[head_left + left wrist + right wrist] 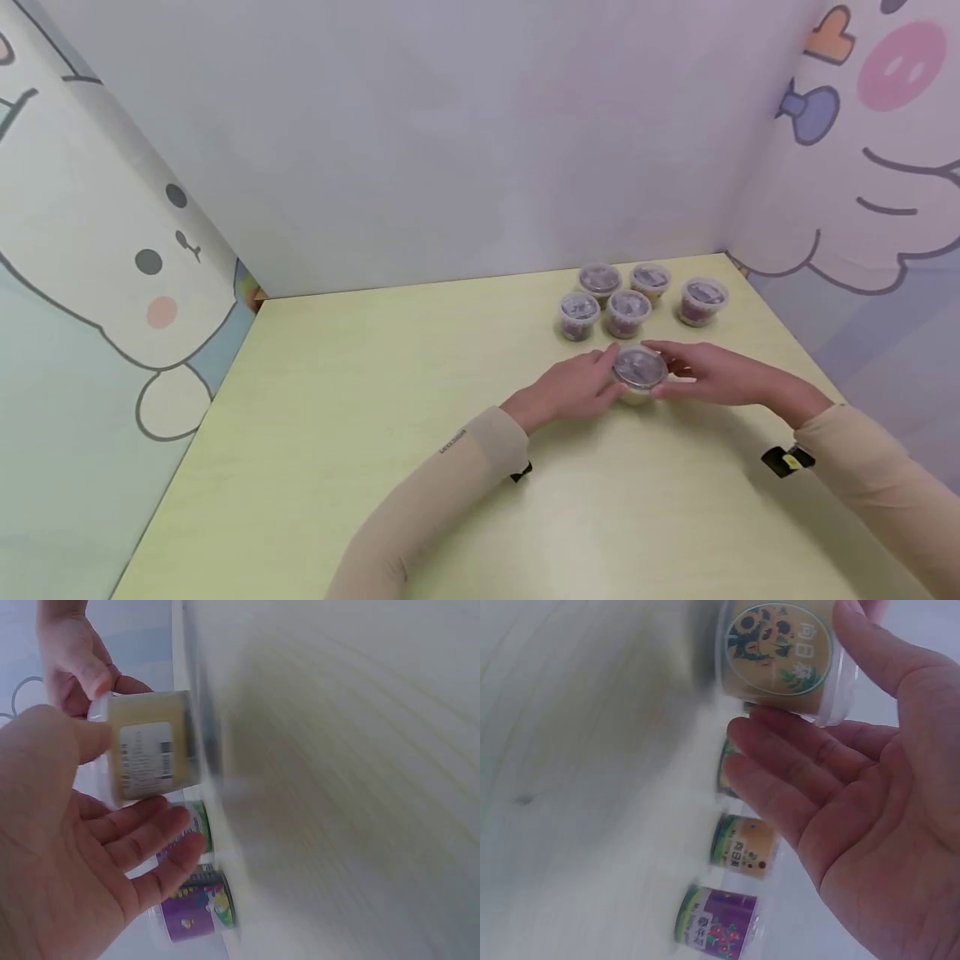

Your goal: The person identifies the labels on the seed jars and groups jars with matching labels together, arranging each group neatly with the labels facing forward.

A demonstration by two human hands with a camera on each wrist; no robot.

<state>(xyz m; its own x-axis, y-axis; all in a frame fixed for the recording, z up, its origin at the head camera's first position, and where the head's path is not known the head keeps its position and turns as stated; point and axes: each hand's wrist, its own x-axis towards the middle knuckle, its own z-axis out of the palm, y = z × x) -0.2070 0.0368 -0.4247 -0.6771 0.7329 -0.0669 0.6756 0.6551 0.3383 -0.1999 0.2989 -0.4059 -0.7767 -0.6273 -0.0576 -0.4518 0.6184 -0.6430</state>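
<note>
A lidded plastic cup (638,369) with tan contents is held between both hands near the right side of the table. Its side bears a white printed label (147,760) in the left wrist view and a sunflower picture (780,646) in the right wrist view. My left hand (576,385) grips it from the left, thumb near the lid rim and fingers along the side. From the right, my right hand (708,373) grips the same cup with thumb and fingers spread round it. A strip of shadow shows beneath the cup in the left wrist view.
Behind the held cup stand several similar lidded cups: purple ones (578,317), (628,314) and a purple one (702,302) apart at the right, plus a cup (599,282) and an orange-labelled cup (650,282) farther back. Printed cloth walls (465,150) border the yellow table (360,400).
</note>
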